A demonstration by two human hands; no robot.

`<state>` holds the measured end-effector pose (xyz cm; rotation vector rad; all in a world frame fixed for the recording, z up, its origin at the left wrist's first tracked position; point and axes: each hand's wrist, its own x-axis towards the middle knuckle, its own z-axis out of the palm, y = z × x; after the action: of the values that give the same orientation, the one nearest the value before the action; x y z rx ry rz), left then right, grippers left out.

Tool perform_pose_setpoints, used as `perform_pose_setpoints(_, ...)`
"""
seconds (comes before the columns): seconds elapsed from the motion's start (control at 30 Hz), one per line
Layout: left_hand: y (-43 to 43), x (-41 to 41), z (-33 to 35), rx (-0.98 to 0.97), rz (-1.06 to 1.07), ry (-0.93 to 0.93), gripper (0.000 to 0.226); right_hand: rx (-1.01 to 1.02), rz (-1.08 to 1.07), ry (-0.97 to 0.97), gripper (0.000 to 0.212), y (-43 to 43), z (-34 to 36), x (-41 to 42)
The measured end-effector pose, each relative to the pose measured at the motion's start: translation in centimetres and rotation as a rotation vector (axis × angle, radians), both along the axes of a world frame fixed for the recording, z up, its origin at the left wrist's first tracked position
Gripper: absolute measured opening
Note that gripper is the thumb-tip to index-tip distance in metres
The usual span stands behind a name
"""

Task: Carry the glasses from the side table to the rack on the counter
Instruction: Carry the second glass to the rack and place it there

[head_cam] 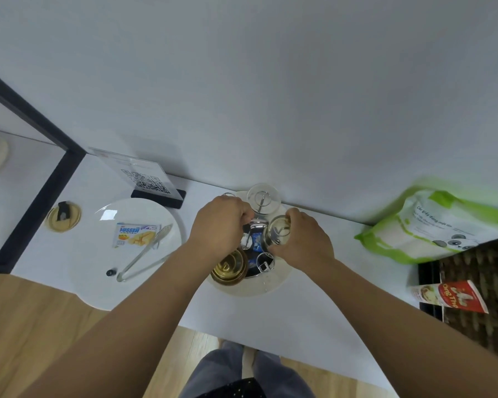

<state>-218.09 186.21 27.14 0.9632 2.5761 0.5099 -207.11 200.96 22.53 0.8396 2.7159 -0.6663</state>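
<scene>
The job looks partly done. A chrome wire rack [266, 264] stands on a round cream tray [270, 287] near the back edge of the white table [314, 305]. It already carries two upturned glasses: a clear round glass [263, 196] on the peg nearest the back edge and an amber-tinted glass [229, 267] on the peg towards the front edge. At least one wire peg stands bare at the front right, so more glasses may still be due. The side table is out of view.

The right hand [302, 242] has its fingers curled round a third clear glass [278, 229], mouth down, at the rack's right side. Whether this glass is seated on its peg I cannot tell. The left hand [219, 225] grips the rack's upper part, apparently steadying it, just beside the held glass.
</scene>
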Motion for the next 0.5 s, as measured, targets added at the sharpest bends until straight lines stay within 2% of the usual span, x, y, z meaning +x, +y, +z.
perform_pose_setpoints(0.3,0.0,0.2,0.1,-0.035,0.009,0.002,0.030,0.019,-0.015,-0.003,0.076,0.0,-0.3,-0.8)
perform_pose_setpoints(0.5,0.0,0.2,0.4,-0.022,0.018,0.002,0.026,-0.003,-0.029,0.012,0.076,0.1,-0.3,-1.1)
